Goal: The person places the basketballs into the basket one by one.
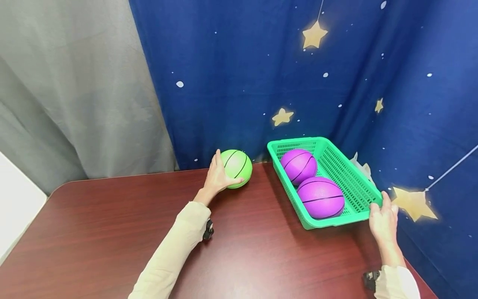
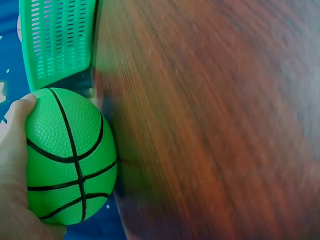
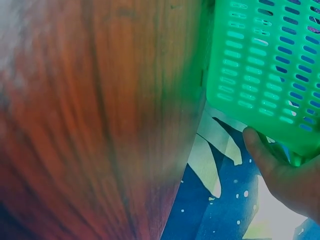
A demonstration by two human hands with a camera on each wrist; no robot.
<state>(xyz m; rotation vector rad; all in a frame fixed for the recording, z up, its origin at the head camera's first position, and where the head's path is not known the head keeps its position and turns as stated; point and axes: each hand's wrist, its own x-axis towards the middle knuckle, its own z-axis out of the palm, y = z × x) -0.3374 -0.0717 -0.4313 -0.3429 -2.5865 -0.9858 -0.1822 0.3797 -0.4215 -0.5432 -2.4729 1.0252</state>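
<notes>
Near the table's back edge, my left hand (image 1: 215, 176) holds a small green basketball (image 1: 237, 166), thumb along its near side and fingers round its left. In the left wrist view this ball (image 2: 72, 155) shows black seams, with the thumb and palm against it. To its right stands a green plastic basket (image 1: 351, 182) with slotted walls. Two purple basketballs lie inside, one farther back (image 1: 298, 164) and one nearer (image 1: 322, 197). My right hand (image 1: 384, 222) grips the basket's near right corner at the rim; the right wrist view shows the thumb at the basket's (image 3: 255, 65) outside.
A dark reddish wooden table (image 1: 112, 224) lies beneath the hands. Behind it hang a grey curtain (image 1: 86, 83) and a blue curtain (image 1: 231, 74) printed with stars. The table's right edge runs close by the basket and my right forearm. A white surface (image 1: 16, 203) borders the left.
</notes>
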